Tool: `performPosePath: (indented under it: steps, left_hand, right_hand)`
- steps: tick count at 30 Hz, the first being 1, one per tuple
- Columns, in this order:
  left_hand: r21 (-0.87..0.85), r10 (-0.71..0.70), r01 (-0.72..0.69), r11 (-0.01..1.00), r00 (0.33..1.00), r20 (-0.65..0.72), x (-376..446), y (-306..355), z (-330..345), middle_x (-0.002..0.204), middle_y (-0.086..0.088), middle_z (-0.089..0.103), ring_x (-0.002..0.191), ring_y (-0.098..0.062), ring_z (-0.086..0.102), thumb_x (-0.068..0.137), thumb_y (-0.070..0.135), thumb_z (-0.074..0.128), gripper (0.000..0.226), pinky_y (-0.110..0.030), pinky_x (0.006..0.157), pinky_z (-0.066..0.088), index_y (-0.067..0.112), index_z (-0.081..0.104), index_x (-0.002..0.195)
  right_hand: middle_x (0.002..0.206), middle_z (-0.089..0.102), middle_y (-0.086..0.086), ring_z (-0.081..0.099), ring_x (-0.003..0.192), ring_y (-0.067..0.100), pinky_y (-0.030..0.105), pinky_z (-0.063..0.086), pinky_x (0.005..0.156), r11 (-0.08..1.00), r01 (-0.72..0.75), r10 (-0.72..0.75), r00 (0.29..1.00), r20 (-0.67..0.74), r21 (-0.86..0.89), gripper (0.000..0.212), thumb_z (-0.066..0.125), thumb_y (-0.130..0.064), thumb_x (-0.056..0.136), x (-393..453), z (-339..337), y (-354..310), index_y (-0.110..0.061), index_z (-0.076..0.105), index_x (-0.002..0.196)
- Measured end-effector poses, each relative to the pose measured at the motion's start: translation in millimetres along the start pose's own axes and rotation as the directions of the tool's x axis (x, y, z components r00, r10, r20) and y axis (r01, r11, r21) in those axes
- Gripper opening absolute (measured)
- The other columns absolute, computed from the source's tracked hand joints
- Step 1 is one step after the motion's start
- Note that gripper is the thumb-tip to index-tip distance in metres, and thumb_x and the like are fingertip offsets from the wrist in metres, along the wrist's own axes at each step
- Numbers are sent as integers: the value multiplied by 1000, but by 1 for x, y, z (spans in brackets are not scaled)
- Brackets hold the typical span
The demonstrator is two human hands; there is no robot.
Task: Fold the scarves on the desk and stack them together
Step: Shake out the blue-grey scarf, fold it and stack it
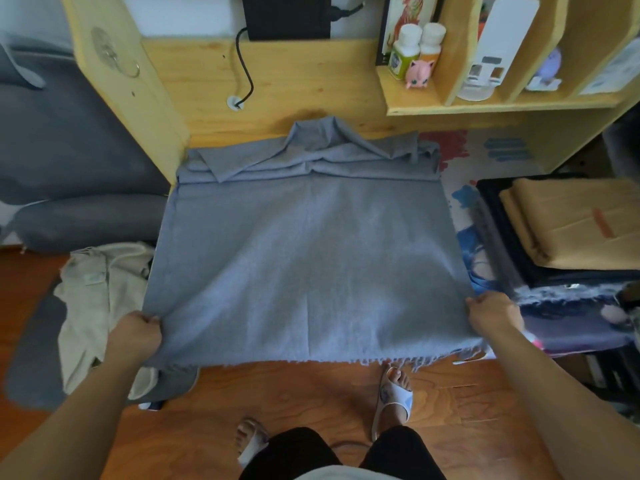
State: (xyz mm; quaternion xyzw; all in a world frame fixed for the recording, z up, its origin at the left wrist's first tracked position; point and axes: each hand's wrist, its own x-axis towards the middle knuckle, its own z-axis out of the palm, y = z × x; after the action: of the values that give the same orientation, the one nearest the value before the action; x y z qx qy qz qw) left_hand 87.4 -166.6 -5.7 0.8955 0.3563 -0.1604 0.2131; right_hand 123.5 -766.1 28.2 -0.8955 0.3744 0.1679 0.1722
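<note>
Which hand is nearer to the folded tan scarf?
Right. The right hand grips the grey scarf just below-left of the tan scarf; the left hand is across the desk.

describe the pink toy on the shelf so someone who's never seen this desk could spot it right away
Start at the wooden shelf above the desk's right side and take its leftmost compartment. Two white-capped bottles stand there, and the pink toy sits just in front of them. It is the only pink, round figure there, with pointed ears and big eyes.
</note>
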Motion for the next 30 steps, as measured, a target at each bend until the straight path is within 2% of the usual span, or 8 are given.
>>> performPosePath:
  steps: [4, 7, 10, 14, 20, 23, 27, 30]
  left_hand:
    - [-12, -54, 54, 998, 996, -75, -8, 3, 4, 98, -34, 65, 91, -49, 62, 100, 16, 55, 24, -50, 79, 48, -7, 59, 97]
    - [22, -88, 93, 995, 982, -169, -15, 6, 0, 114, -37, 57, 106, -55, 56, 101, 16, 51, 26, -54, 90, 46, -7, 56, 111]
    - [-8, -84, 84, 996, 980, -180, -10, 3, -1, 120, -39, 53, 110, -57, 53, 101, 10, 49, 24, -58, 93, 46, -10, 51, 114]
    - [-42, -153, 149, 988, 979, -136, -8, -2, -2, 118, -34, 58, 110, -53, 58, 100, 10, 50, 25, -53, 89, 49, -9, 52, 115]
    - [-130, -127, 118, 985, 990, -64, -26, -9, -1, 84, -14, 54, 87, -41, 57, 102, 15, 45, 14, -46, 73, 43, 6, 44, 91]
    - [-216, -128, 92, 972, 979, -160, -32, -12, 1, 87, -14, 61, 88, -42, 62, 105, 31, 40, 21, -49, 78, 50, 17, 42, 90]
    - [-312, -181, 111, 944, 962, -203, -46, -20, 12, 95, -14, 70, 98, -40, 65, 102, 51, 42, 28, -54, 92, 50, 24, 48, 96]
    - [-286, -175, 105, 952, 957, -230, -56, -26, 23, 93, 0, 67, 99, -33, 66, 96, 55, 55, 32, -47, 87, 50, 24, 56, 102]
  right_hand:
    - [130, 55, 27, 53, 120, 46, 49, 46, 95, 993, 14, -27, 994, -106, -117, 38, 58, -19, 94, -15, 11, 0, -2, 51, 128]
    - [128, 49, 27, 48, 114, 48, 58, 46, 90, 857, 438, -496, 843, -209, -271, 46, 67, -7, 83, -34, 35, -17, -1, 55, 127]
    - [159, 25, 15, 29, 142, 41, 55, 39, 107, 609, 719, -733, 671, 106, -336, 68, 63, -32, 94, -50, 62, -44, -14, 34, 153]
    - [169, -8, 0, -1, 155, 29, 47, 18, 122, 615, 649, -569, 759, 317, -448, 71, 43, -49, 103, -45, 69, -49, -34, 6, 160]
    - [144, 45, 7, 44, 133, 34, 46, 34, 112, 566, 510, -503, 836, 218, -648, 43, 47, -22, 94, -65, 37, -118, -24, 55, 136]
    - [130, 55, 14, 52, 120, 39, 45, 47, 102, 446, 776, -786, 579, 220, -446, 35, 55, -13, 90, -80, 70, -186, -12, 63, 124]
    - [132, 59, 17, 55, 123, 41, 47, 45, 104, 11, 977, -921, 93, 379, -213, 38, 53, -25, 91, -129, 140, -264, -12, 66, 125]
    - [161, 32, 10, 30, 146, 38, 48, 25, 120, -180, 966, -827, -47, 561, -183, 62, 34, -47, 96, -161, 183, -302, -20, 44, 150]
